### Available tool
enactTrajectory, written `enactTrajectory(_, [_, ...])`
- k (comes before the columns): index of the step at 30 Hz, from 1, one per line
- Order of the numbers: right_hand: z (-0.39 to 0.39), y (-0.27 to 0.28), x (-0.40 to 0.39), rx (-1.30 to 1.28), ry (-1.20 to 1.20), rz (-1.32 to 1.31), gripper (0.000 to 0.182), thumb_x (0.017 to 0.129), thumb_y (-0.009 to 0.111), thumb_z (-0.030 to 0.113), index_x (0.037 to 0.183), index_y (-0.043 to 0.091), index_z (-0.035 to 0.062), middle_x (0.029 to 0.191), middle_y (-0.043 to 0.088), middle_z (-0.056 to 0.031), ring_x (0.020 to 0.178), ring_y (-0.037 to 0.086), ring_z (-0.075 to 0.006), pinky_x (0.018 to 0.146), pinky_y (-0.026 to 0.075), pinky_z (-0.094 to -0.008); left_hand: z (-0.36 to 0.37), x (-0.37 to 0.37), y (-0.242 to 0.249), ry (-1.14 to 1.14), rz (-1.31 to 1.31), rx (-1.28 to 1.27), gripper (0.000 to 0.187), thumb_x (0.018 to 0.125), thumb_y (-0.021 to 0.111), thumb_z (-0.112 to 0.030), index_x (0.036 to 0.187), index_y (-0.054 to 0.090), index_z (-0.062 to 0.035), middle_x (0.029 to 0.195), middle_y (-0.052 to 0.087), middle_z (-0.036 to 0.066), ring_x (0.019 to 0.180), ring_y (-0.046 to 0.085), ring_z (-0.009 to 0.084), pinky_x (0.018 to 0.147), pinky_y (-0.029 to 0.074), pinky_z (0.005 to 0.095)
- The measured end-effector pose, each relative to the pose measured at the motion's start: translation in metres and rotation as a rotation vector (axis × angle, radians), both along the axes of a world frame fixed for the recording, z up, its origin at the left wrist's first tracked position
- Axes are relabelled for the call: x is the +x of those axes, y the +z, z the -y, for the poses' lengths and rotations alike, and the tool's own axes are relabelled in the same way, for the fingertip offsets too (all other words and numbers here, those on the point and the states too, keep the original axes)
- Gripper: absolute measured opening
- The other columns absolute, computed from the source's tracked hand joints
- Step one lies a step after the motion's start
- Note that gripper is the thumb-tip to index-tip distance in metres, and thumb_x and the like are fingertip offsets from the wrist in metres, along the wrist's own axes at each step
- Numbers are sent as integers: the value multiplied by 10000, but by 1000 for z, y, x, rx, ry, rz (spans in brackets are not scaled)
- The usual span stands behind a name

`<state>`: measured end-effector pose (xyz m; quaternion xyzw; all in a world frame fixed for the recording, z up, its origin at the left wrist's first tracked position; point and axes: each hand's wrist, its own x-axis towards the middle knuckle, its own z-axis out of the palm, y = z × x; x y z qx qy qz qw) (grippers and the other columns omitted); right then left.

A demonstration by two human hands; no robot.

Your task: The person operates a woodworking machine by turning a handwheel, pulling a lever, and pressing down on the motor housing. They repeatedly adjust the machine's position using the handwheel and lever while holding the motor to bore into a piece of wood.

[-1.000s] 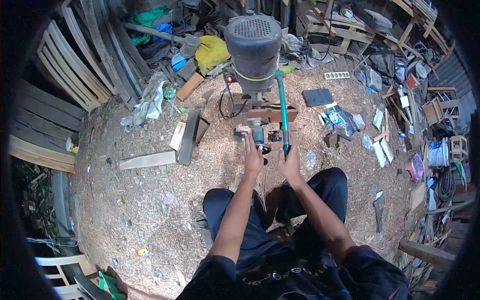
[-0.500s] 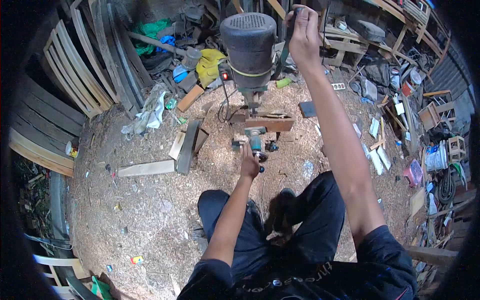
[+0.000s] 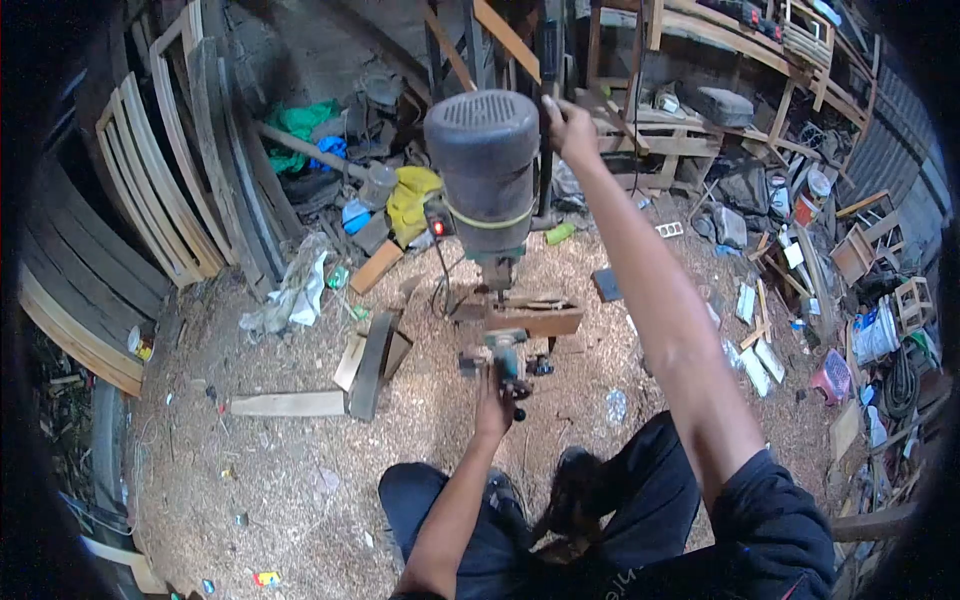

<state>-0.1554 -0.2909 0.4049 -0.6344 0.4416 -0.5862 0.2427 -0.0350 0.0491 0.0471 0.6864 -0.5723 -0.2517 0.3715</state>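
At twelve o'clock in the head view, one dark motor housing (image 3: 483, 170) with a single lit red switch (image 3: 437, 228) stands over one wooden block (image 3: 535, 321), which lies crosswise near the centre, beneath the spindle (image 3: 497, 275). One green clamp (image 3: 507, 355) sits just below the block, toward six o'clock. Two hands are shown. Left hand (image 3: 492, 400), six o'clock: fingers laid up against the clamp; whether they pinch any part of it cannot be told. Right hand (image 3: 572, 130), one o'clock: thumb side at one upright dark lever (image 3: 545, 170) beside the housing; whether the fingers close round it cannot be told.

Counted surroundings: four loose boards (image 3: 373, 365) at eight o'clock, one of them dark; one yellow cloth (image 3: 408, 205) at eleven; one white power strip (image 3: 668, 230) at two; one pink basket (image 3: 831, 377) between three and four.

Edges and room: one slatted frame (image 3: 150, 190) bounds the left margin between nine and ten o'clock; one white bucket (image 3: 875, 335) marks the right margin at three. Floor (image 3: 290, 490) strewn with shavings spreads widest from seven to eight o'clock. Two knees (image 3: 412, 490), near seven and between four and five, flank the left forearm (image 3: 452, 520). The right forearm (image 3: 680, 330) passes to the right of the block, apart from it.
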Motion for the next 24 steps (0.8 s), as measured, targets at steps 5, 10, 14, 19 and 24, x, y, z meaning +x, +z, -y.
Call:
enactTrajectory(5, [31, 1, 6, -82, -191, -130, 395, 926, 659, 459, 1075, 743, 102, 869, 698, -235, 852, 698, -395, 760, 528, -418, 2, 0, -4, 0, 77, -50, 678, 955, 594, -143, 1511, 262, 58, 1556, 278, 298, 1446, 261, 473, 1194, 270, 468])
enactTrajectory(10, [60, -18, 14, -33, -173, -116, 388, 893, 699, 406, 1079, 748, 69, 967, 706, -241, 966, 686, -399, 844, 538, -417, 2, -1, -8, 10, 89, -57, 631, 985, 565, -161, 1512, 277, 32, 1541, 304, 303, 1436, 269, 490, 1177, 284, 490])
enactTrajectory(14, [51, -49, 9, -66, -142, -56, 352, 928, 652, 345, 1099, 734, 49, 973, 705, -252, 949, 688, -403, 813, 535, -426, -1, -3, -1, 28, 82, -77, 602, 974, 576, -165, 1489, 326, 22, 1516, 348, 290, 1439, 272, 476, 1188, 265, 484])
enactTrajectory(19, [-60, -142, -6, -109, -125, 156, 298, 1014, 541, 248, 1062, 658, -22, 976, 683, -192, 938, 658, -298, 858, 487, -382, 0, 6, 2, -26, 90, -117, 499, 947, 608, -155, 1390, 447, 11, 1370, 482, 260, 1309, 429, 430, 1135, 330, 466])
enactTrajectory(24, [-248, -290, -2, 455, 31, 21, 331, 1001, 584, 282, 928, 620, -39, 895, 676, -211, 857, 648, -237, 766, 487, -401, 7, 24, -20, 114, -342, -47, 322, 999, 578, -262, 1155, 588, 20, 1153, 614, 205, 1057, 599, 337, 926, 467, 396])
